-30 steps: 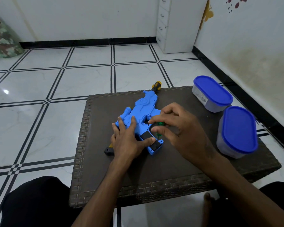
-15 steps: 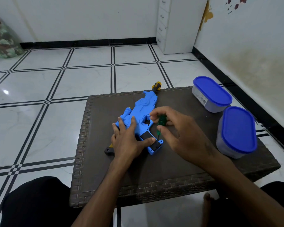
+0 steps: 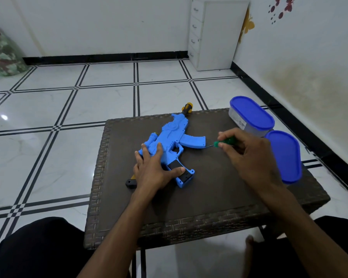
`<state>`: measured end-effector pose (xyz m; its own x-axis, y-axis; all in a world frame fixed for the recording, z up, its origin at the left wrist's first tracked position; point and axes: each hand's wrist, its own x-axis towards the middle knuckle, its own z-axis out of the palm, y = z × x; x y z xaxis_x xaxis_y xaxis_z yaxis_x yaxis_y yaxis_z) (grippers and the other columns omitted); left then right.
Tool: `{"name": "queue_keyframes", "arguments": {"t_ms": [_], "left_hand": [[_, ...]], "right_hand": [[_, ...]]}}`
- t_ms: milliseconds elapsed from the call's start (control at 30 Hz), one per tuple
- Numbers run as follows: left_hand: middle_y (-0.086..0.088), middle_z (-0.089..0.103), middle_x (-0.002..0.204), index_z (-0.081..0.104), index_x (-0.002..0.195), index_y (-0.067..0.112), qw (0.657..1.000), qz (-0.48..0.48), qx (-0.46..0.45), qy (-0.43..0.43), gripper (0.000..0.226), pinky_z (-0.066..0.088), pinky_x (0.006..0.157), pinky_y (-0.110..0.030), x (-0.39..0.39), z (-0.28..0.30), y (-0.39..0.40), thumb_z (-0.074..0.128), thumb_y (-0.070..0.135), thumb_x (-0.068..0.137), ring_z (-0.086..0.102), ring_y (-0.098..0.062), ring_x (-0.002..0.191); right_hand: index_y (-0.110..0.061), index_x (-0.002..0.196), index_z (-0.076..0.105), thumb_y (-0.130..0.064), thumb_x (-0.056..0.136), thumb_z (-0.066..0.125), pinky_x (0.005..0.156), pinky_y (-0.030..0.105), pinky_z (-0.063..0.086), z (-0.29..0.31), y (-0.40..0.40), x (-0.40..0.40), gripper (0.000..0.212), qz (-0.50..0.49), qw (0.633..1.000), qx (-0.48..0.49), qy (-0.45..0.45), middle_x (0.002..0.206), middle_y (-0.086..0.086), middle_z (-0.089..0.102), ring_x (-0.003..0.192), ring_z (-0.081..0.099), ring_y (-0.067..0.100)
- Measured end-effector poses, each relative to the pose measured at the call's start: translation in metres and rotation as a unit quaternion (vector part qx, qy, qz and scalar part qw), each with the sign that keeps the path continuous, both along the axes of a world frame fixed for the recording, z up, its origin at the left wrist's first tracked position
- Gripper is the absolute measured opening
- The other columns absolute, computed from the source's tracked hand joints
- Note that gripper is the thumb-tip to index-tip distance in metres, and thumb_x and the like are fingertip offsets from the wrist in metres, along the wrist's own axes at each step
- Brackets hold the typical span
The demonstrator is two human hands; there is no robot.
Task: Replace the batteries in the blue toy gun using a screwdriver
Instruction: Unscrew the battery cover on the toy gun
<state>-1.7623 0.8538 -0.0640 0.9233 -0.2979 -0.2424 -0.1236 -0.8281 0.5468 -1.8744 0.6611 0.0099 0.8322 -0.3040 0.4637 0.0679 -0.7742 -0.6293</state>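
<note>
Pinning the light, rigid blue toy gun (image 3: 169, 143) flat with the left hand (image 3: 155, 169), fingers spread; right hand (image 3: 247, 157) is pinching the slim screwdriver (image 3: 222, 142).

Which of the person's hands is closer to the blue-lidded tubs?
The right. The right hand, holding the green screwdriver, sits just beside the tubs. The left hand rests on the toy gun, farther away.

Dim even indoor light, floor glare far left, wide-angle edge bending
</note>
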Motion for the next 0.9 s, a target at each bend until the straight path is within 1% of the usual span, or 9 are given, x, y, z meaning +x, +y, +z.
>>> {"name": "queue_keyframes", "arguments": {"t_ms": [67, 133, 267, 367, 433, 500, 600, 767, 900], "left_hand": [[-0.006, -0.018, 0.161, 0.007, 0.154, 0.035, 1.000, -0.010, -0.002, 0.005, 0.104, 0.008, 0.116, -0.054, 0.001, 0.001, 0.002, 0.065, 0.067, 0.074, -0.015, -0.034, 0.147], [-0.007, -0.014, 0.162, 0.010, 0.154, 0.030, 1.000, -0.018, -0.009, 0.001, 0.100, 0.011, 0.116, -0.054, 0.002, 0.002, 0.007, 0.066, 0.061, 0.078, -0.012, -0.033, 0.148], [-0.016, 0.018, 0.158, 0.029, 0.150, 0.016, 0.997, 0.008, -0.062, -0.044, 0.096, 0.032, 0.112, -0.052, 0.006, -0.008, 0.027, 0.071, 0.057, 0.075, 0.016, -0.034, 0.147], [-0.014, 0.049, 0.134, 0.041, 0.139, 0.014, 0.992, 0.048, 0.015, -0.119, 0.081, 0.047, 0.094, -0.049, -0.003, -0.015, 0.043, 0.069, 0.058, 0.076, 0.048, -0.036, 0.122], [-0.011, 0.061, 0.109, 0.054, 0.119, 0.015, 0.985, 0.056, 0.045, -0.157, 0.063, 0.050, 0.081, -0.045, -0.011, -0.015, 0.048, 0.063, 0.062, 0.078, 0.057, -0.034, 0.100], [-0.009, 0.064, 0.092, 0.061, 0.103, 0.016, 0.981, 0.058, 0.041, -0.180, 0.047, 0.050, 0.074, -0.041, -0.020, -0.010, 0.049, 0.062, 0.057, 0.081, 0.059, -0.033, 0.089], [-0.006, 0.065, 0.085, 0.063, 0.093, 0.020, 0.981, 0.058, 0.053, -0.179, 0.033, 0.050, 0.075, -0.040, -0.028, -0.003, 0.045, 0.065, 0.050, 0.081, 0.060, -0.031, 0.086], [0.003, 0.063, 0.070, 0.065, 0.080, 0.024, 0.984, 0.091, 0.003, -0.154, 0.020, 0.053, 0.064, -0.036, -0.032, 0.004, 0.043, 0.067, 0.042, 0.074, 0.062, -0.025, 0.076], [0.007, 0.057, 0.077, 0.055, 0.081, 0.030, 0.978, 0.104, -0.033, -0.180, 0.021, 0.042, 0.053, -0.032, -0.030, 0.010, 0.041, 0.065, 0.044, 0.070, 0.056, -0.013, 0.070]], "right_hand": [[-0.014, 0.100, 0.069, -0.006, 0.086, 0.070, 0.075, 0.010, 0.049, -0.017, -0.008, 0.002, 0.017, -0.048, 0.998, -0.037, 0.006, 0.106, -0.005, 0.070, 0.095, 0.066, 0.007], [-0.010, 0.100, 0.068, -0.001, 0.087, 0.068, 0.073, 0.018, 0.051, -0.036, -0.015, 0.005, 0.015, -0.068, 0.994, -0.076, 0.033, 0.103, 0.007, 0.073, 0.091, 0.069, 0.016], [-0.010, 0.103, 0.064, -0.005, 0.095, 0.056, 0.067, 0.034, 0.057, -0.068, -0.024, 0.009, 0.013, -0.089, 0.984, -0.112, 0.110, 0.088, 0.007, 0.068, 0.074, 0.063, 0.016], [-0.013, 0.103, 0.062, -0.008, 0.097, 0.050, 0.078, 0.038, 0.055, -0.080, -0.025, 0.009, 0.014, -0.109, 0.964, -0.128, 0.205, 0.096, 0.005, 0.064, 0.084, 0.062, 0.019], [-0.012, 0.104, 0.064, -0.007, 0.097, 0.049, 0.081, 0.038, 0.055, -0.082, -0.023, 0.010, 0.017, -0.119, 0.949, -0.144, 0.255, 0.103, 0.005, 0.063, 0.090, 0.063, 0.022], [-0.011, 0.102, 0.065, -0.006, 0.097, 0.048, 0.082, 0.039, 0.054, -0.082, -0.022, 0.012, 0.019, -0.123, 0.945, -0.151, 0.262, 0.104, 0.006, 0.062, 0.091, 0.063, 0.025], [-0.011, 0.102, 0.064, -0.007, 0.095, 0.049, 0.084, 0.040, 0.053, -0.079, -0.022, 0.012, 0.017, -0.121, 0.945, -0.143, 0.269, 0.107, 0.007, 0.062, 0.095, 0.062, 0.026], [-0.017, 0.132, 0.052, -0.017, 0.095, 0.055, 0.097, 0.038, 0.049, -0.061, -0.015, 0.019, 0.037, -0.093, 0.942, -0.117, 0.302, 0.132, 0.007, 0.053, 0.118, 0.055, 0.024], [-0.017, 0.128, 0.057, -0.030, 0.093, 0.059, 0.090, 0.032, 0.047, -0.020, -0.002, 0.050, 0.037, -0.082, 0.959, 0.023, 0.271, 0.126, 0.004, 0.060, 0.114, 0.057, 0.022]]}}
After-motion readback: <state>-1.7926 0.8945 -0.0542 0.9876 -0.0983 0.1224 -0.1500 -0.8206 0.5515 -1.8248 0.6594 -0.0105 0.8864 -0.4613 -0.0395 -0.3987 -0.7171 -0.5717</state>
